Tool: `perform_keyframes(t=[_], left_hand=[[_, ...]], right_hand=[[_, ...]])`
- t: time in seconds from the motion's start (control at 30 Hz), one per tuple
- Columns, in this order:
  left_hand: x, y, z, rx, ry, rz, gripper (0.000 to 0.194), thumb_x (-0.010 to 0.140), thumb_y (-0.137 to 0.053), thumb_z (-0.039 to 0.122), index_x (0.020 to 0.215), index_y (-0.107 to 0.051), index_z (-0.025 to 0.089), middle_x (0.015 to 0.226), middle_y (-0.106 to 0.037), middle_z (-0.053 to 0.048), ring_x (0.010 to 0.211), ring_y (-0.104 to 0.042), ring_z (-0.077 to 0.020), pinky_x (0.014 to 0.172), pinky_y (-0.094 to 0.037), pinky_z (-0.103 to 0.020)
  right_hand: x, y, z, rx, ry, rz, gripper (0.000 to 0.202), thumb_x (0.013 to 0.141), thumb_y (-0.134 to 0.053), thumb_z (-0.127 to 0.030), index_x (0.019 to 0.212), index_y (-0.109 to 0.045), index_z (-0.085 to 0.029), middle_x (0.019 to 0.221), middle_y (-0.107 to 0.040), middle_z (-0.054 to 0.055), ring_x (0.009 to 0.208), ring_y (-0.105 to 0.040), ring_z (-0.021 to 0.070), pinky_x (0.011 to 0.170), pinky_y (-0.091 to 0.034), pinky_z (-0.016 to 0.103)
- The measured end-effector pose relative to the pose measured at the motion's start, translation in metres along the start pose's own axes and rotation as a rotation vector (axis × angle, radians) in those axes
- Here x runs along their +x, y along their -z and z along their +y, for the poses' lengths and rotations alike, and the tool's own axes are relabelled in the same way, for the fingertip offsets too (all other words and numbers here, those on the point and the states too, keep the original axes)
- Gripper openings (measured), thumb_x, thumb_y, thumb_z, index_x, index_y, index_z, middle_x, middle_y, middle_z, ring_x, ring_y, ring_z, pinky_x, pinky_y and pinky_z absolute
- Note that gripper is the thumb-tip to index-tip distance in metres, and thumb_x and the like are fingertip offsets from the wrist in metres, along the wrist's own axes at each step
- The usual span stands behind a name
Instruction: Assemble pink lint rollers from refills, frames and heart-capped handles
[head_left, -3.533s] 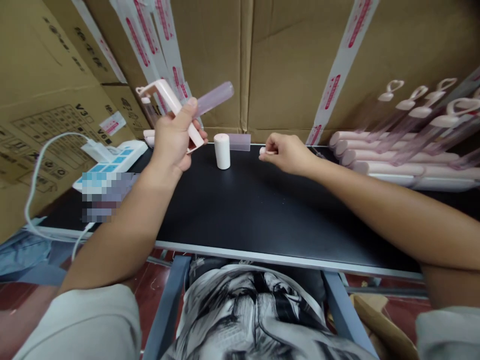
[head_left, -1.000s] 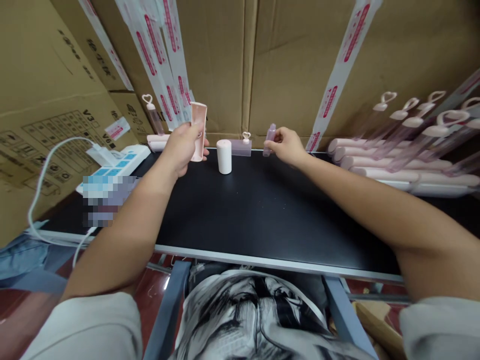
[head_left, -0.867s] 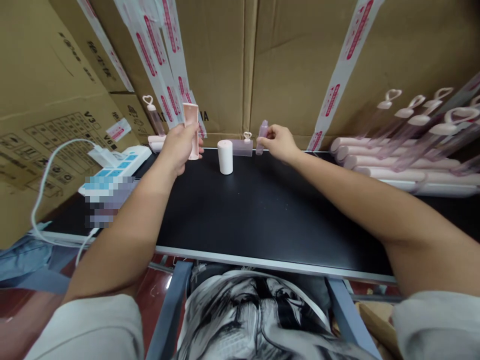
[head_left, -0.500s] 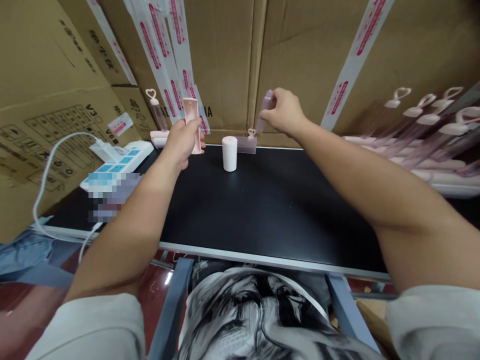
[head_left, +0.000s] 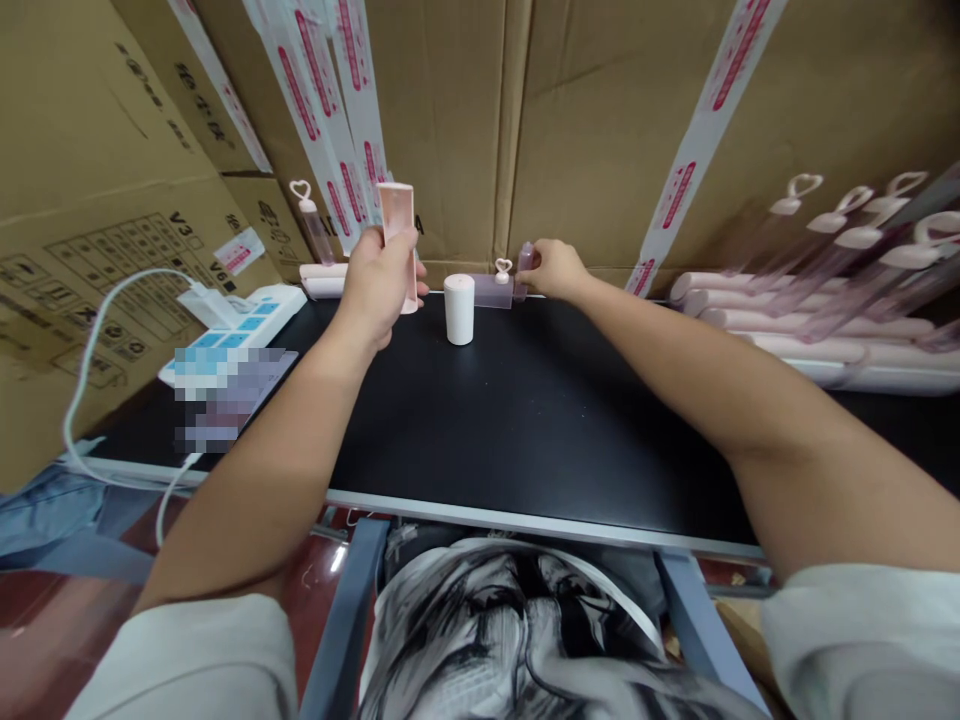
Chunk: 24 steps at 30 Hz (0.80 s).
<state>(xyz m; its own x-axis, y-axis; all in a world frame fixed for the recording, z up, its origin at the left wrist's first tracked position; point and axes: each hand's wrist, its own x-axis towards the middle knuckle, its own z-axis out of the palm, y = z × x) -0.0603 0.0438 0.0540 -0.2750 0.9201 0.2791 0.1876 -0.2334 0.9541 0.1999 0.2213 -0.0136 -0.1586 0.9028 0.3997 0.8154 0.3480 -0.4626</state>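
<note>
My left hand [head_left: 381,280] is closed around a long pink half-shell case [head_left: 398,215], held upright with its hollow side showing. At the back of the black table, my right hand [head_left: 556,268] pinches a small translucent purple tube [head_left: 525,262], standing about upright near the tabletop; whether its lower end touches is hard to tell. Just left of it lies a clear purple piece [head_left: 491,291] with a pink heart-shaped loop [head_left: 503,267] at its top. A white cylinder [head_left: 460,312] stands upright between my hands.
Several pink cylindrical cases [head_left: 810,325] and heart-topped clear tubes [head_left: 847,235] are at the right. A heart-topped tube [head_left: 311,225] leans at the back left. A white power strip [head_left: 240,325] with a cable lies left. Cardboard boxes [head_left: 442,120] wall the back.
My right hand has lowered the purple tube toward the table's back edge. My left hand has shifted slightly right with the pink half-shell, which has turned a little.
</note>
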Motion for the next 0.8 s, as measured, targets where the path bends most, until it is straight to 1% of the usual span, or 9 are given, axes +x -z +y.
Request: perform_keyframes(t=[0.13, 0.27, 0.33, 0.4, 0.5, 0.57, 0.67, 0.73, 0.8], left_hand=[[-0.003, -0.002, -0.002, -0.001, -0.004, -0.042, 0.035, 0.101, -0.063, 0.059, 0.113, -0.060, 0.027, 0.081, -0.065, 0.000, 0.070, -0.070, -0.0171, 0.064, -0.055, -0.026], [-0.005, -0.004, -0.005, -0.026, 0.027, -0.125, 0.048, 0.105, -0.049, 0.071, 0.110, -0.062, 0.025, 0.078, -0.064, -0.001, 0.071, -0.073, -0.0192, 0.067, -0.057, -0.029], [-0.008, -0.005, -0.005, -0.020, 0.029, -0.168, 0.050, 0.108, -0.042, 0.069, 0.105, -0.063, 0.023, 0.077, -0.064, -0.002, 0.066, -0.071, -0.0187, 0.065, -0.056, -0.030], [-0.013, -0.004, -0.004, 0.010, 0.011, -0.246, 0.043, 0.108, -0.047, 0.062, 0.098, -0.062, 0.022, 0.077, -0.066, -0.003, 0.059, -0.067, -0.0176, 0.059, -0.053, -0.029], [-0.025, -0.005, 0.000, 0.157, 0.062, -0.469, 0.034, 0.099, -0.066, 0.054, 0.088, -0.062, 0.022, 0.076, -0.071, -0.005, 0.051, -0.062, -0.0163, 0.045, -0.044, -0.026], [-0.035, -0.008, 0.001, 0.313, 0.118, -0.591, 0.044, 0.094, -0.074, 0.062, 0.080, -0.064, 0.021, 0.073, -0.071, -0.007, 0.048, -0.060, -0.0157, 0.040, -0.040, -0.025], [-0.047, -0.016, 0.001, 0.464, 0.131, -0.661, 0.065, 0.088, -0.072, 0.081, 0.069, -0.065, 0.019, 0.070, -0.072, -0.011, 0.046, -0.059, -0.0148, 0.037, -0.040, -0.025], [-0.052, -0.022, 0.001, 0.448, 0.172, -0.723, 0.064, 0.087, -0.074, 0.080, 0.070, -0.067, 0.018, 0.074, -0.075, -0.012, 0.049, -0.063, -0.0164, 0.040, -0.045, -0.026], [-0.054, -0.027, 0.001, 0.362, 0.254, -0.782, 0.050, 0.088, -0.078, 0.067, 0.077, -0.070, 0.018, 0.080, -0.078, -0.012, 0.056, -0.069, -0.0192, 0.045, -0.052, -0.028]], right_hand=[[-0.007, 0.001, -0.004, 0.001, -0.028, -0.020, 0.022, 0.078, -0.089, -0.025, 0.087, -0.069, -0.021, 0.096, -0.076, 0.011, 0.102, -0.075, 0.0359, 0.101, -0.060, 0.059], [-0.013, 0.008, -0.006, 0.074, -0.045, -0.007, 0.025, 0.076, -0.089, -0.021, 0.095, -0.074, -0.019, 0.096, -0.076, 0.010, 0.101, -0.075, 0.0348, 0.101, -0.060, 0.057], [-0.017, 0.017, -0.007, 0.106, -0.068, 0.044, 0.026, 0.079, -0.084, -0.019, 0.104, -0.076, -0.016, 0.101, -0.076, 0.012, 0.103, -0.075, 0.0346, 0.104, -0.059, 0.056], [-0.026, 0.031, -0.011, 0.125, -0.057, 0.121, 0.030, 0.086, -0.076, -0.020, 0.115, -0.076, -0.014, 0.106, -0.076, 0.013, 0.106, -0.073, 0.0332, 0.105, -0.058, 0.054], [-0.055, 0.059, -0.028, 0.243, 0.141, 0.163, 0.042, 0.092, -0.071, -0.028, 0.133, -0.072, -0.018, 0.115, -0.074, 0.011, 0.107, -0.072, 0.0291, 0.098, -0.058, 0.047], [-0.084, 0.079, -0.044, 0.297, 0.341, 0.021, 0.052, 0.092, -0.075, -0.040, 0.141, -0.069, -0.023, 0.126, -0.072, 0.010, 0.107, -0.071, 0.0275, 0.091, -0.058, 0.043], [-0.123, 0.102, -0.066, 0.224, 0.590, -0.276, 0.045, 0.090, -0.079, -0.051, 0.127, -0.078, -0.028, 0.124, -0.074, 0.010, 0.104, -0.070, 0.0287, 0.088, -0.058, 0.043], [-0.138, 0.109, -0.073, 0.194, 0.673, -0.296, 0.037, 0.093, -0.074, -0.051, 0.122, -0.079, -0.028, 0.116, -0.076, 0.010, 0.098, -0.070, 0.0280, 0.087, -0.057, 0.044], [-0.144, 0.113, -0.073, 0.190, 0.698, -0.297, 0.034, 0.094, -0.072, -0.049, 0.119, -0.080, -0.028, 0.107, -0.077, 0.008, 0.091, -0.071, 0.0260, 0.084, -0.057, 0.042]])
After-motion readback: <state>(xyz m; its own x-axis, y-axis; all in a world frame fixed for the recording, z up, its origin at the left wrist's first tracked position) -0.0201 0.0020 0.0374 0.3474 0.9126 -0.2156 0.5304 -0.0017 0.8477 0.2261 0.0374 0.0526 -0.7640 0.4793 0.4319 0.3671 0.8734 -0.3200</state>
